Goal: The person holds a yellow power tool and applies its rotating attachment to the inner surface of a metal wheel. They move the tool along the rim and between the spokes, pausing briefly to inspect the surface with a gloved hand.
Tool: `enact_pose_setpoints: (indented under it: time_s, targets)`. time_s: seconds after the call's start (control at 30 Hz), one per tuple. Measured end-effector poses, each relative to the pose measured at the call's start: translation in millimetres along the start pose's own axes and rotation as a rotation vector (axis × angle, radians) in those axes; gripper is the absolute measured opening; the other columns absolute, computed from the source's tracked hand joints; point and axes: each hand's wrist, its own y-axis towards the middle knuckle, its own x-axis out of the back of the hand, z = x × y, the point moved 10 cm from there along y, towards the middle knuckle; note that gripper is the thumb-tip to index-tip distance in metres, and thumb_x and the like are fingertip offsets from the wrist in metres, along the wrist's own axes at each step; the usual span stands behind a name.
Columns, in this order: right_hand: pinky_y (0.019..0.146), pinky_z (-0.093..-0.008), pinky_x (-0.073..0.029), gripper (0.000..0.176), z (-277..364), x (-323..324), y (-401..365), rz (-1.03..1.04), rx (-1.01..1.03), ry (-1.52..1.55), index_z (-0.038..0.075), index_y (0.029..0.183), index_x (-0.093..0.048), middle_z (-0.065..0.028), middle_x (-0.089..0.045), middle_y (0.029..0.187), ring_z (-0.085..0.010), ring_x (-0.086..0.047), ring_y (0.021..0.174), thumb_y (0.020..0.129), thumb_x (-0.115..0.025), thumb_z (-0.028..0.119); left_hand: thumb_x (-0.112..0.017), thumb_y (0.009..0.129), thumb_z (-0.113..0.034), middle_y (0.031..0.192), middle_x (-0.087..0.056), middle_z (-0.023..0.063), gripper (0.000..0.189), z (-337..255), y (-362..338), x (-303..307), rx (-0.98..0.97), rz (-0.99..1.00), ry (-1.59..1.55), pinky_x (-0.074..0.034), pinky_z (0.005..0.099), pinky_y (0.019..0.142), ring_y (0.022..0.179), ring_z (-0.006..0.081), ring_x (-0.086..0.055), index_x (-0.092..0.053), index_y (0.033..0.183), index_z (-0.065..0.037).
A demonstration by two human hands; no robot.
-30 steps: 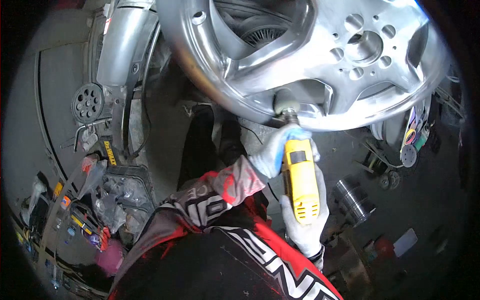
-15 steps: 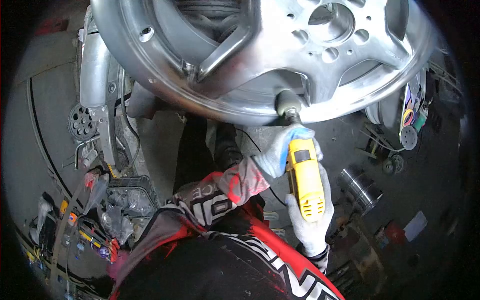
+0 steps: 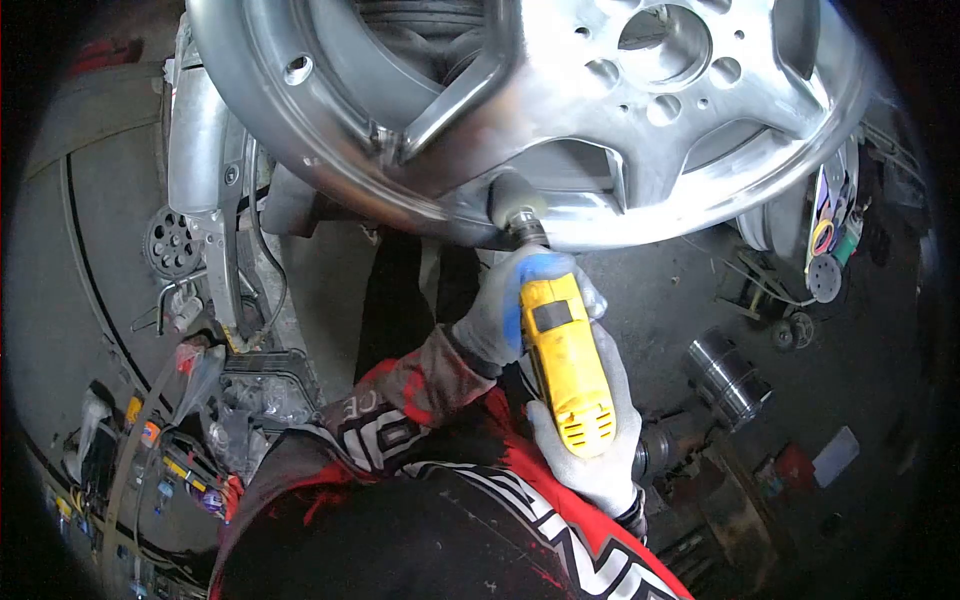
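Observation:
My gloved left hand (image 3: 498,308) is closed around the front of a yellow power drill (image 3: 568,365). Its glove is grey with a blue patch near the chuck. Wrapped about the drill's rear end is my gloved right hand (image 3: 603,470), its fingers partly hidden beneath the body. A rounded, greyish abrasive head (image 3: 515,197) sits in the chuck and appears to touch the inner lip of a silver alloy wheel (image 3: 640,225), left of a spoke. The wheel fills the top of the view, with its hub hole and bolt holes facing me.
At left stand a metal stand arm (image 3: 197,140) and a perforated disc (image 3: 170,243). Below them lie a black case (image 3: 265,368) and plastic bags (image 3: 235,440). To the right are a shiny metal cylinder (image 3: 730,380) and a rack with sanding discs (image 3: 825,278).
Both hands and the drill have moved left, carrying the abrasive head left along the wheel's lip. The camera view has shifted slightly.

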Motion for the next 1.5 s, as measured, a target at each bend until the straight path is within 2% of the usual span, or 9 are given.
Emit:
enact_pose_setpoints:
  time_s: [0.17, 0.43, 0.6, 1.0, 1.07, 1.17, 1.23, 1.4, 1.5]
  targets:
    - [0.089, -0.0348, -0.058, 0.085, -18.1, 4.3, -7.1, 0.007, -0.090, 0.044, -0.004, 0.150, -0.039, -0.0224, -0.070, 0.117, -0.0253, -0.073, 0.103, 0.080, -0.082, 0.015, -0.047, 0.097, -0.033, 0.087, -0.070, 0.0225, 0.046, 22.5, 4.3, 14.0, 0.112, -0.163, -0.017, -0.053, 0.0464, 0.090, 0.089, 0.0360, -0.068, -0.068, 0.089, 0.007]
    - [0.106, -0.0363, -0.047, 0.079, -30.7, 27.4, -10.9, -0.156, -0.155, 0.083, -0.005, 0.151, -0.039, -0.0190, -0.060, 0.137, -0.0231, -0.061, 0.123, 0.081, -0.076, 0.003, -0.049, 0.101, -0.029, 0.089, -0.070, 0.0200, 0.041, 71.8, 42.1, 2.0, 0.259, -0.052, -0.190, -0.056, 0.0469, 0.091, 0.088, 0.0337, -0.070, -0.067, 0.093, 0.008]
    - [0.100, -0.0352, -0.052, 0.082, -37.9, 9.6, -17.0, -0.120, -0.034, 0.116, -0.006, 0.151, -0.038, -0.0226, -0.063, 0.134, -0.0250, -0.066, 0.117, 0.082, -0.079, 0.011, -0.049, 0.102, -0.027, 0.094, -0.070, 0.0198, 0.039, 36.8, 14.9, 1.5, 0.126, -0.016, -0.040, -0.056, 0.0436, 0.090, 0.091, 0.0309, -0.070, -0.067, 0.096, 0.008]
    - [0.103, -0.0405, -0.049, 0.087, -74.1, 40.2, -143.5, -0.557, 0.074, 0.194, -0.003, 0.150, -0.041, -0.0156, -0.061, 0.132, -0.0285, -0.063, 0.117, 0.074, -0.080, 0.014, -0.068, 0.097, -0.027, 0.094, -0.074, 0.0091, 0.026, 108.8, -21.9, -88.8, 0.466, 0.092, 0.455, -0.055, 0.0308, 0.084, 0.089, 0.0165, -0.071, -0.071, 0.103, -0.001]
    - [0.094, -0.0437, -0.056, 0.088, -102.3, 19.1, -174.8, -0.650, -0.099, 0.727, 0.000, 0.151, -0.039, -0.0158, -0.062, 0.128, -0.0290, -0.068, 0.107, 0.075, -0.080, 0.015, -0.070, 0.096, -0.031, 0.092, -0.073, 0.0060, 0.030, 127.1, -32.9, -97.7, 0.547, 0.046, 0.489, -0.054, 0.0299, 0.085, 0.088, 0.0155, -0.070, -0.072, 0.102, -0.002]
    - [0.087, -0.0452, -0.059, 0.087, -117.3, 3.6, -202.5, -0.708, -0.002, 1.115, 0.004, 0.151, -0.040, -0.0167, -0.064, 0.119, -0.0295, -0.070, 0.094, 0.077, -0.082, 0.021, -0.072, 0.095, -0.031, 0.114, -0.068, 0.0088, 0.040, 149.0, -49.4, -108.6, 0.704, 0.219, 0.845, -0.052, 0.0312, 0.094, 0.108, 0.0158, -0.065, -0.065, 0.122, -0.002]
    - [0.089, -0.0481, -0.055, 0.080, -116.6, 10.7, -211.1, -0.646, 0.135, 1.189, 0.000, 0.148, -0.042, -0.0209, -0.063, 0.119, -0.0326, -0.068, 0.097, 0.081, -0.070, 0.034, -0.070, 0.097, -0.030, 0.138, -0.055, 0.0193, 0.055, 147.5, -74.3, -167.5, 0.668, 0.621, 0.742, -0.048, 0.0407, 0.105, 0.126, 0.0254, -0.057, -0.054, 0.140, 0.002]
    - [0.079, -0.0499, -0.057, 0.090, -147.4, 21.9, -228.9, -0.554, 0.463, 1.563, -0.005, 0.143, -0.044, -0.0285, -0.065, 0.113, -0.0367, -0.070, 0.086, 0.070, -0.077, 0.035, -0.069, 0.097, -0.019, 0.142, -0.054, 0.0135, 0.071, 150.5, -108.6, -185.4, 0.656, 0.818, 1.090, -0.044, 0.0374, 0.111, 0.130, 0.0210, -0.054, -0.033, 0.157, -0.007]
    - [0.072, -0.0495, -0.053, 0.087, -164.1, 30.6, -238.7, -0.540, 0.573, 1.607, -0.005, 0.140, -0.047, -0.0285, -0.064, 0.111, -0.0354, -0.068, 0.081, 0.071, -0.078, 0.037, -0.071, 0.096, -0.025, 0.143, -0.053, 0.0152, 0.061, 139.5, -108.7, -206.8, 0.493, 0.944, 1.380, -0.045, 0.0377, 0.108, 0.131, 0.0262, -0.054, -0.047, 0.149, -0.008]
